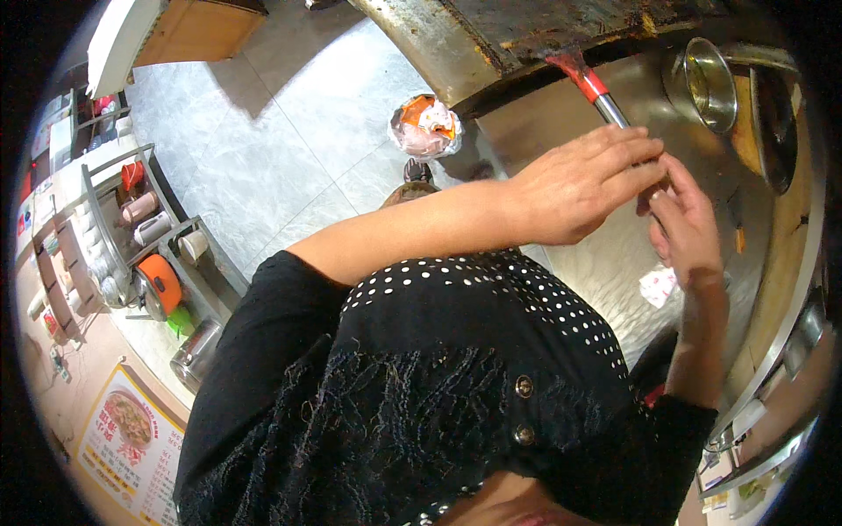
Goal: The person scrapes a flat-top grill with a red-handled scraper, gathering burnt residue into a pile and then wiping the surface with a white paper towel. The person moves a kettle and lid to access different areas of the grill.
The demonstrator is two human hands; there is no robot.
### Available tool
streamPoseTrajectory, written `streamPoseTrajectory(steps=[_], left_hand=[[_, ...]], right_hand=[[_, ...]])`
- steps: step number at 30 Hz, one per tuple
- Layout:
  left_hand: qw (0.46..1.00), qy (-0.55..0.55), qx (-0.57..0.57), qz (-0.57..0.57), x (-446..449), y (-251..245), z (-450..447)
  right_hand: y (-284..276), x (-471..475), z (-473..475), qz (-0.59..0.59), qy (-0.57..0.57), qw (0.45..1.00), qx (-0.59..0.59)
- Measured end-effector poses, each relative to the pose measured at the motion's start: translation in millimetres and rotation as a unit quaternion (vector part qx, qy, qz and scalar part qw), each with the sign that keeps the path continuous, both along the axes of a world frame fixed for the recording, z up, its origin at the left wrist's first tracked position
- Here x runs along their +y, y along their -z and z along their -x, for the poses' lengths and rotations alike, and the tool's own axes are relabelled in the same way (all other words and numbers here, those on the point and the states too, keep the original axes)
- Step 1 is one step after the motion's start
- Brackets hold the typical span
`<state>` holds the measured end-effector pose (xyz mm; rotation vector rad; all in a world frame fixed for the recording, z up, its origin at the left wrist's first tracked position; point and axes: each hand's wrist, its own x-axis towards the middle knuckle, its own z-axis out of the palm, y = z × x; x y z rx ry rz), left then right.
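Note:
A brush with a red head and metal handle point(590, 82) has its head at the front edge of a dark, greasy griddle point(572, 26). My right hand point(684, 223) is closed around the handle's lower end, which is largely hidden by fingers. My left hand point(585, 181) reaches across from the left, back upward, its fingers lying over the handle and meeting my right fingers. Whether the left fingers grip the handle is hidden. Below the hands, a crumpled white tissue with red marks point(656, 287) lies on the metal counter point(592, 276).
A metal pot point(709, 85) stands at upper right, beside a round dark pan point(776, 131). A small orange-handled tool point(740, 238) lies on the counter. A lined waste bin point(426, 128) stands on the tiled floor. Shelves with cups and an orange-and-metal container point(160, 284) line the left.

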<state>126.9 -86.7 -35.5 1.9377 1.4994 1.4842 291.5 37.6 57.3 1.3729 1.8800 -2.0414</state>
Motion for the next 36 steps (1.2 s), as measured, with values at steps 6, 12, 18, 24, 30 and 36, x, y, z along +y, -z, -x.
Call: streamPoseTrajectory(steps=[6, 12, 18, 24, 30, 36], left_hand=[[0.998, -0.010, 0.021, 0.056, -16, -16, 26], [0.993, 0.028, 0.026, 0.109, -22, -10, 40], [0.980, 0.028, 0.076, 0.181, -3, -25, 67], [0.996, 0.011, 0.022, 0.089, -30, -25, 89], [0.971, 0.094, -0.098, 0.198, -87, -5, 101], [0.964, 0.027, -0.143, 0.224, -126, 8, 125]], right_hand=[[-29, 20, 38, -0.037, -0.101, 0.988, -0.109], [-14, 12, 37, -0.011, -0.081, 0.991, -0.102], [-3, -14, 93, 0.018, 0.036, 0.996, -0.081], [-21, -15, 98, -0.097, 0.092, 0.990, -0.056], [-34, -14, 35, -0.057, -0.028, 0.991, -0.119], [-49, -2, 54, -0.112, -0.064, 0.975, -0.183]])
